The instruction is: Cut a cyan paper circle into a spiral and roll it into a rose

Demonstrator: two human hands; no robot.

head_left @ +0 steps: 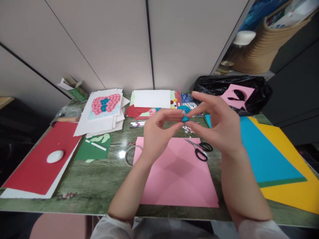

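Note:
A small piece of blue paper (185, 119), apparently curled or folded, is pinched between my two hands above the table. My left hand (159, 132) holds it from the left, between thumb and fingers. From the right, my right hand (215, 121) grips the same piece with thumb and fingertips, its other fingers raised. Beneath the hands lies a stack of pink paper (176, 176). Black-handled scissors (200, 148) rest half open on its upper right corner. Partly hidden by my left forearm, a roll of tape (129, 156) lies at the pink paper's left edge.
Left are red paper (47, 159) with a white oval object (55, 156), green paper (92, 153) with a marker (96, 145), and a pink-and-blue rosette heart (106, 105). Right are blue paper (266, 156) and yellow paper (291, 196). A black plastic bag (209, 84) stands behind.

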